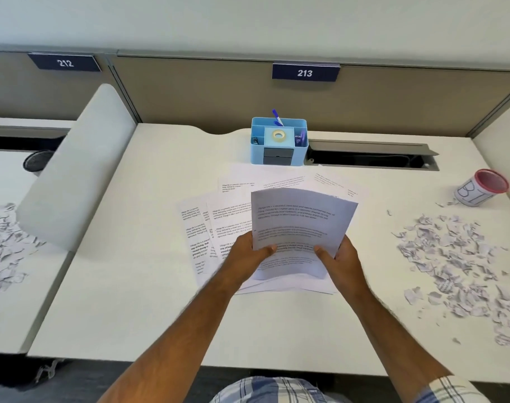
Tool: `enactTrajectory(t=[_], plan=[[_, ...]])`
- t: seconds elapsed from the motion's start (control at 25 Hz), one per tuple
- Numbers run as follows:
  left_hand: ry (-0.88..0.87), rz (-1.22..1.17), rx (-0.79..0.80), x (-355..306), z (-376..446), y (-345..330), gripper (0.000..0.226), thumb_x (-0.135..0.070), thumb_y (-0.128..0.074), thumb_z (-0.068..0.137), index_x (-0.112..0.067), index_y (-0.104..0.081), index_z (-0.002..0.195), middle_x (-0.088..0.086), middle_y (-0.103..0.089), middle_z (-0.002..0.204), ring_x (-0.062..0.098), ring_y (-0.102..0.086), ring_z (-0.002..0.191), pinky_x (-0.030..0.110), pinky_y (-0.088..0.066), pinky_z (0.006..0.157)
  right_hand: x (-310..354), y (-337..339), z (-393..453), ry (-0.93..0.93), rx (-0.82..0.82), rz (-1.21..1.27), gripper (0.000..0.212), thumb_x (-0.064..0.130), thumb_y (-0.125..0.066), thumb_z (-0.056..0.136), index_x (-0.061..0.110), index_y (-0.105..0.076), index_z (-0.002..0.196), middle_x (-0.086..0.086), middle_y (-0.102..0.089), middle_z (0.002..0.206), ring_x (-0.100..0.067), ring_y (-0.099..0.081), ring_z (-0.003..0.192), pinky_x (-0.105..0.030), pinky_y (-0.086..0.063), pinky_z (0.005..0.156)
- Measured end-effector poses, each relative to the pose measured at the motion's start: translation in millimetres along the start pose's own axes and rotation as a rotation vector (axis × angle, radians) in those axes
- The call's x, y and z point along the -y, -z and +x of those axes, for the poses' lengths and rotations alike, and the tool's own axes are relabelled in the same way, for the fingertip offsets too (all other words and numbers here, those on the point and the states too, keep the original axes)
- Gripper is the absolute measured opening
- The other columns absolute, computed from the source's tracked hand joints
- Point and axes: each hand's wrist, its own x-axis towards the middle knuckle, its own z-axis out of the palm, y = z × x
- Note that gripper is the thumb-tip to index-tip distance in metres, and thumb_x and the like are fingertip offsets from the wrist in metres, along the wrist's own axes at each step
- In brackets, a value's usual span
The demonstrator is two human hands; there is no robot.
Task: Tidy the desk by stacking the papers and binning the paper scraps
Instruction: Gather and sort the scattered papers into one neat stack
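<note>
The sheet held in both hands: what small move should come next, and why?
Probably lower the held sheet squarely onto the fanned papers. Both the left hand and right hand grip it above them, and those papers still lie unstacked.

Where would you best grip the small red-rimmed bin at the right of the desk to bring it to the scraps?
Probably around the white side wall of the bin, below its red rim, coming from its left side. It stands upright and open-topped near the right partition, so that side is freer, and the paper scraps lie in front of it.
</note>
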Motion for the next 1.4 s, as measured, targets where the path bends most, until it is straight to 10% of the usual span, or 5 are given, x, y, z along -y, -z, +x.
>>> enactTrajectory(t=[0.72,1.0,1.4], plan=[[0.101,-0.148,-0.203,-2,35,-43,0.020,-0.032,-0.073,0.099,-0.027,-0.067,0.117,-0.007,-0.075,0.114,0.016,-0.072,0.110,0.040,-0.060,0.095,-30,55,14,-0.072,0.026,-0.042,0.031,0.016,-0.075,0.093,0.023,-0.066,0.122,0.013,-0.076,0.113,-0.003,-0.073,0.098,-0.019,-0.057,0.080],[0.333,0.312,-0.734,52,47,-24,0.070,-0.039,-0.089,0.081,-0.019,-0.055,0.138,0.008,-0.053,0.144,0.034,-0.049,0.136,0.052,-0.043,0.112,-53,100,38,-0.108,0.046,-0.066,0.034,0.017,-0.076,0.093,0.021,-0.066,0.125,0.013,-0.075,0.115,-0.005,-0.073,0.101,-0.034,-0.058,0.090],[0.527,0.590,-0.799,74,52,-11,0.098,-0.042,-0.097,0.067,-0.013,-0.044,0.144,0.019,-0.045,0.144,0.044,-0.048,0.133,0.054,-0.044,0.107,-72,125,65,-0.122,0.127,-0.067,0.033,0.021,-0.076,0.092,0.022,-0.066,0.123,0.014,-0.075,0.113,-0.001,-0.072,0.097,-0.028,-0.056,0.086]])
